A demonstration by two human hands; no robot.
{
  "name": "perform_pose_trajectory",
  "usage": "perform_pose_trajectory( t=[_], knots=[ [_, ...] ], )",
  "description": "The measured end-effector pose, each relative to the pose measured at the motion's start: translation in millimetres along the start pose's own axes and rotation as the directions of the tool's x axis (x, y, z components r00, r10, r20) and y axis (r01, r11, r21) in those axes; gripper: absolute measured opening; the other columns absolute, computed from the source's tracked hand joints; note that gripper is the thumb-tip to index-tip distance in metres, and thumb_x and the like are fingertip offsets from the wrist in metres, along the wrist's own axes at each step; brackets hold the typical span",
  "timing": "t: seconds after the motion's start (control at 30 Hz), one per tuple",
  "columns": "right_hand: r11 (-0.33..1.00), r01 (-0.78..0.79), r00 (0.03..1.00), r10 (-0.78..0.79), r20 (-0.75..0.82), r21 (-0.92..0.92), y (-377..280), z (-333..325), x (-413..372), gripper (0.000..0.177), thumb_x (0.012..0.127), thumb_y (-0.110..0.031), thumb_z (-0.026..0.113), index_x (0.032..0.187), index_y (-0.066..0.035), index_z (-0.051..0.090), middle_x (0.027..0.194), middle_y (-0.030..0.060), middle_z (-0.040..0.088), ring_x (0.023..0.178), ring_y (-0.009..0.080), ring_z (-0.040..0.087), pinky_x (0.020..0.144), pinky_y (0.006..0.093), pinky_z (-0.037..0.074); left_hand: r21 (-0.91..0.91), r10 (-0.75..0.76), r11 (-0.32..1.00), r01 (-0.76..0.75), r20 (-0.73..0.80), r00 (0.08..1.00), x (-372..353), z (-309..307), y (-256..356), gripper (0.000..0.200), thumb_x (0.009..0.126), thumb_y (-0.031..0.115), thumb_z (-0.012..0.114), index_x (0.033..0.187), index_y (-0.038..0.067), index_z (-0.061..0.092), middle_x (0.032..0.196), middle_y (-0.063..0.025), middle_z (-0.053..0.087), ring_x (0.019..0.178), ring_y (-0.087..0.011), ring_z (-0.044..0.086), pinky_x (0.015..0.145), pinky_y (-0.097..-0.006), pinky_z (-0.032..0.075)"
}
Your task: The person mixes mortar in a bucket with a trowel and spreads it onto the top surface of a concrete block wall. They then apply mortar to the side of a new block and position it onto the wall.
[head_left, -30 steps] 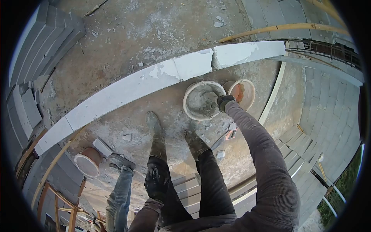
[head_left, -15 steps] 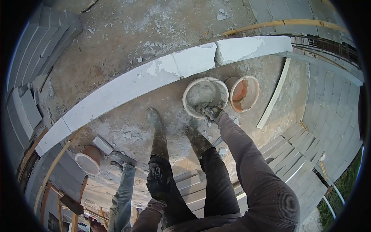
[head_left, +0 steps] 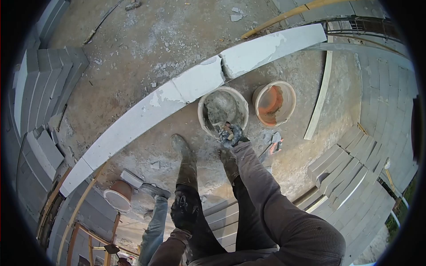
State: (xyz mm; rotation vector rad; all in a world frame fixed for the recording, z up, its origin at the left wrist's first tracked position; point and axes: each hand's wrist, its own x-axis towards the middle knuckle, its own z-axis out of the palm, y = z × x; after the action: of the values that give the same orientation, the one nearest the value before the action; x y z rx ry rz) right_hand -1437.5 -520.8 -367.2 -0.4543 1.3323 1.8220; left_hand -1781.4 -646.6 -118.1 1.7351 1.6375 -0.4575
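My right hand (head_left: 230,135), in a grey mortar-smeared glove, is at the near rim of a whitish bucket (head_left: 201,113). Its fingers are curled round something tan that I cannot make out. Wet grey mortar (head_left: 222,107) lies inside the bucket. My left hand (head_left: 184,212), in a dark glove with pale spots, rests on my left thigh near the knee, fingers laid over the trouser leg. Right of the mortar bucket stands a second bucket (head_left: 290,104) with orange-brown residue on its inner wall.
A long low wall of white blocks (head_left: 133,122) crosses ahead, with a gap at one joint. A tool with a red part (head_left: 276,145) and a pale strip (head_left: 320,99) lie rightward. Stacked blocks (head_left: 341,164) stand right. Another person's leg (head_left: 154,221) and a bucket (head_left: 117,200) are left.
The view has shifted, so the wall and buckets sit differently in frame. My right hand has turned, bringing tan parts at its fingers into sight. My left hand stays on my thigh.
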Motion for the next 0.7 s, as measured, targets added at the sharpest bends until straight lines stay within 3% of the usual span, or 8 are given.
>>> perform_pose_trajectory(
  t=[0.03, 0.17, 0.27, 0.33, 0.4, 0.53, 0.63, 0.7],
  knots=[
    [0.999, -0.042, 0.998, 0.044, -0.055, 0.034, 1, -6, -6, 0.031, 0.091, -0.033, 0.052, 0.089, -0.003, 0.050, 0.064, 0.0011, 0.049, 0.049, 0.0132, 0.046, 0.050, 0.0250, 0.043, 0.005, 0.005, 1.000, -0.005, 0.007, 1.000, -1, 4, -2, 0.076, 0.075, 0.041, 0.070, 0.139, 0.011, 0.041, 0.136, -0.0181, 0.046, 0.120, -0.0364, 0.047, 0.102, -0.0484, 0.036],
    [0.791, 0.346, 0.866, -0.476, -0.152, -0.504, 23, -10, -43, 0.008, 0.090, -0.017, 0.053, 0.087, -0.012, 0.058, 0.071, 0.0021, 0.053, 0.065, 0.0171, 0.054, 0.055, 0.0289, 0.048, 0.008, 0.027, 1.000, -0.027, 0.001, 1.000, -2, 11, -4, 0.075, 0.074, 0.040, 0.070, 0.138, 0.011, 0.042, 0.137, -0.0188, 0.045, 0.121, -0.0383, 0.046, 0.101, -0.0489, 0.037],
    [0.736, 0.376, 0.826, -0.542, -0.157, -0.563, 17, -22, -60, 0.012, 0.088, -0.017, 0.054, 0.095, -0.011, 0.062, 0.085, 0.0053, 0.062, 0.077, 0.0209, 0.060, 0.067, 0.0334, 0.051, -0.027, 0.016, 1.000, -0.016, 0.000, 1.000, -1, 12, -1, 0.075, 0.074, 0.040, 0.071, 0.136, 0.009, 0.043, 0.137, -0.0190, 0.046, 0.120, -0.0388, 0.047, 0.101, -0.0492, 0.038],
    [0.515, 0.262, 0.788, -0.603, -0.127, -0.816, 1, -22, -63, 0.017, 0.087, -0.019, 0.055, 0.099, -0.010, 0.063, 0.090, 0.0066, 0.063, 0.082, 0.0222, 0.061, 0.070, 0.0345, 0.052, -0.008, 0.019, 1.000, -0.019, -0.012, 1.000, -1, 13, 0, 0.075, 0.074, 0.040, 0.071, 0.136, 0.009, 0.044, 0.136, -0.0190, 0.046, 0.120, -0.0387, 0.047, 0.100, -0.0493, 0.038],
    [0.081, 0.086, 0.734, -0.679, 0.008, -0.993, -27, -15, -58, 0.021, 0.086, -0.022, 0.056, 0.102, -0.010, 0.063, 0.094, 0.0079, 0.065, 0.086, 0.0234, 0.062, 0.073, 0.0356, 0.052, 0.011, 0.020, 1.000, -0.020, -0.020, 1.000, -2, 14, 0, 0.075, 0.073, 0.040, 0.071, 0.136, 0.008, 0.044, 0.135, -0.0190, 0.047, 0.120, -0.0385, 0.047, 0.100, -0.0493, 0.038],
    [-0.669, -0.250, 0.679, -0.636, 0.366, -0.700, -81, 25, -6, 0.028, 0.085, -0.026, 0.057, 0.106, -0.009, 0.065, 0.103, 0.0101, 0.067, 0.094, 0.0261, 0.064, 0.079, 0.0381, 0.052, -0.047, -0.024, 0.999, 0.025, 0.012, 1.000, -6, 17, -3, 0.076, 0.074, 0.044, 0.070, 0.137, 0.012, 0.043, 0.139, -0.0208, 0.043, 0.124, -0.0388, 0.043, 0.101, -0.0514, 0.035],
    [-0.789, -0.548, 0.704, -0.615, 0.356, -0.278, -83, 58, 78, 0.028, 0.086, -0.029, 0.055, 0.105, -0.012, 0.067, 0.108, 0.0107, 0.066, 0.099, 0.0288, 0.063, 0.082, 0.0407, 0.051, -0.051, -0.009, 0.999, 0.010, 0.006, 1.000, -10, 22, -4, 0.076, 0.073, 0.043, 0.071, 0.137, 0.012, 0.043, 0.139, -0.0209, 0.042, 0.125, -0.0387, 0.043, 0.102, -0.0514, 0.035],
    [-0.763, -0.592, 0.671, -0.645, 0.366, -0.258, -77, 33, 145, 0.028, 0.087, -0.031, 0.054, 0.104, -0.014, 0.068, 0.111, 0.0112, 0.066, 0.103, 0.0306, 0.062, 0.085, 0.0424, 0.050, -0.050, -0.012, 0.999, 0.013, 0.011, 1.000, -10, 24, -4, 0.077, 0.072, 0.043, 0.072, 0.137, 0.012, 0.043, 0.139, -0.0210, 0.042, 0.125, -0.0387, 0.043, 0.102, -0.0514, 0.035]
  ],
)
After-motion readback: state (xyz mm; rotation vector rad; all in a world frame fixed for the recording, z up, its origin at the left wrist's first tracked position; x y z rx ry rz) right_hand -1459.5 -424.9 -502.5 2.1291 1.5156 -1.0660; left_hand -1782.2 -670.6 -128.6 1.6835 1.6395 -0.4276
